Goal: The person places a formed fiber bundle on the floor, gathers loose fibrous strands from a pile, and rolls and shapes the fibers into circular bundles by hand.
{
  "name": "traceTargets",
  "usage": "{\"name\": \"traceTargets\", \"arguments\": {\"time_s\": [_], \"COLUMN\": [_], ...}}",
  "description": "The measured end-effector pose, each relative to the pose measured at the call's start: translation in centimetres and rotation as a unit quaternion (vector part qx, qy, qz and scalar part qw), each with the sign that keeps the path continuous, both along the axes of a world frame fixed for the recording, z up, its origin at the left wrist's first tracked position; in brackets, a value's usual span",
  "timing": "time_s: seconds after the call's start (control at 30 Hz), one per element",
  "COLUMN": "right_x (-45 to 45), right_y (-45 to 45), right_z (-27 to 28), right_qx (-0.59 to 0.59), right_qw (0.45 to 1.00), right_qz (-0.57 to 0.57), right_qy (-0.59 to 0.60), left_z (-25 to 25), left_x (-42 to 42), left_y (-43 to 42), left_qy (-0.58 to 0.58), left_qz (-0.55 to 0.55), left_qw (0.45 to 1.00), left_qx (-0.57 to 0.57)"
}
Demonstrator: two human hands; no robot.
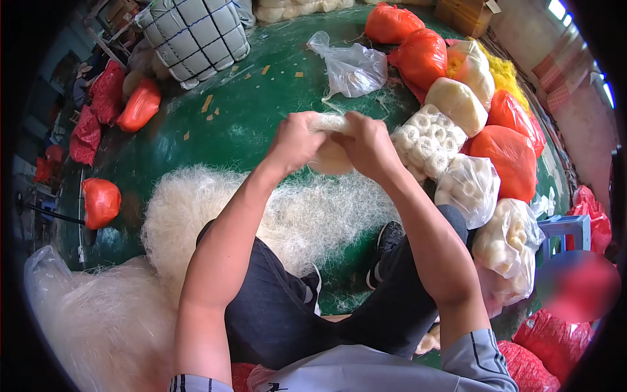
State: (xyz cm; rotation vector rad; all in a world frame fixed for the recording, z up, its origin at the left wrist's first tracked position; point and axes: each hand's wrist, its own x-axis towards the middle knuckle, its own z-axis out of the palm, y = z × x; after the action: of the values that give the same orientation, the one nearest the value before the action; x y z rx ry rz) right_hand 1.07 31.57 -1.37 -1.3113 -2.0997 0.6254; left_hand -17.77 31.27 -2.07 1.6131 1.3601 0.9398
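"Grey shirt (366,369) closest to us, then dark trousers (271,310), knees apart. What's the biggest thing beyond?"

"Green floor (222,140), spreading under everything. On it, a loose heap of pale fibre (333,209) sprawls across, reaching the left shoe (312,282)."

"And to the sides?"

"Lower left, a clear bag of fibre (111,320); farther off on that side, a white bale (196,39) bound with dark cords. Over on the right, plump orange bags (503,160) lie among clear ones, and one clear bag of pale coils (428,140) sits near the right hand (369,140)."

"How does that hand look?"

"Closed around one end of a pale fibre bundle (332,123). The left hand (297,140) grips the other end, fingers curled in tightly too."

"Where's the bundle, exactly?"

"Held up between both hands, by the heap's far edge. A rounded tan piece (332,160) shows just below; I can't tell whether it's joined on."
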Motion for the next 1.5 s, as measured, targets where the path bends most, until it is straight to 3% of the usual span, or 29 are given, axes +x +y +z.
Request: {"name": "traceTargets", "arguments": {"time_s": [0.1,0.13,0.23,0.27,0.37,0.4,0.5,0.53,0.67,0.77,0.8,0.9,1.0,1.1,1.23,1.33,1.47,1.5], "right_x": [0.0,-0.1,-0.1,0.4,0.9,0.8,0.2,0.3,0.4,0.5,0.4,0.4,0.4,0.7,0.4,0.3,0.7,0.7], "right_y": [0.5,0.3,0.5,0.5,1.0,0.8,0.3,0.3,0.4,0.6,0.6,0.3,0.4,0.7,0.7,0.7,0.8,0.8], "right_z": [-1.1,-1.0,-0.6,-0.2,-1.2,-1.0,-0.8,-0.7,-0.6,-1.2,-1.0,-0.3,-1.1,-1.2,-1.3,-1.5,-1.0,-1.3], "right_qx": [0.171,0.188,0.112,0.066,0.11,0.134,0.116,0.109,0.103,0.142,0.093,0.045,0.077,0.055,0.044,0.056,0.019,0.032], "right_qw": [0.978,0.978,0.99,0.996,0.992,0.987,0.991,0.993,0.994,0.989,0.994,0.999,0.994,0.997,0.998,0.996,0.999,0.999], "right_qz": [0.111,0.09,0.015,0.015,0.066,0.089,0.032,0.03,0.029,0.038,0.016,0.0,0.065,0.03,0.037,0.054,0.016,0.028], "right_qy": [-0.036,-0.02,0.086,0.062,-0.02,-0.03,0.057,0.035,-0.023,-0.004,0.049,0.022,-0.035,0.037,0.002,0.039,0.025,0.02], "left_z": [1.2,0.2,0.8,0.3,-0.3,0.8,0.0,-0.4,-0.3,1.1,0.8,0.0,-0.6,0.1,-0.3,-1.2,-1.8,-1.4], "left_x": [1.4,1.2,0.2,-0.2,0.8,1.3,0.8,0.3,1.4,1.3,0.8,0.4,1.3,0.4,1.2,1.4,0.2,0.7], "left_y": [-1.8,-1.3,-0.3,0.1,-0.6,-1.5,0.1,0.6,-1.0,-0.8,-0.5,-0.1,-0.9,-0.2,-0.7,-0.3,0.8,0.3], "left_qy": [0.18,0.206,0.059,0.028,0.067,0.101,0.048,-0.031,0.104,0.127,0.086,0.075,0.108,0.116,0.1,0.068,-0.016,0.009], "left_qz": [0.004,0.003,0.021,0.025,0.008,-0.003,0.011,-0.012,0.02,0.013,0.016,0.023,-0.006,-0.006,0.025,-0.009,0.028,0.022], "left_qw": [0.98,0.974,0.997,0.999,0.995,0.994,0.998,0.999,0.986,0.992,0.996,0.997,0.99,0.993,0.994,0.996,0.999,0.999], "left_qx": [0.079,0.094,-0.04,-0.036,0.07,0.046,-0.029,-0.037,0.125,0.008,-0.007,0.012,0.09,-0.028,0.039,0.051,-0.012,0.028]}}
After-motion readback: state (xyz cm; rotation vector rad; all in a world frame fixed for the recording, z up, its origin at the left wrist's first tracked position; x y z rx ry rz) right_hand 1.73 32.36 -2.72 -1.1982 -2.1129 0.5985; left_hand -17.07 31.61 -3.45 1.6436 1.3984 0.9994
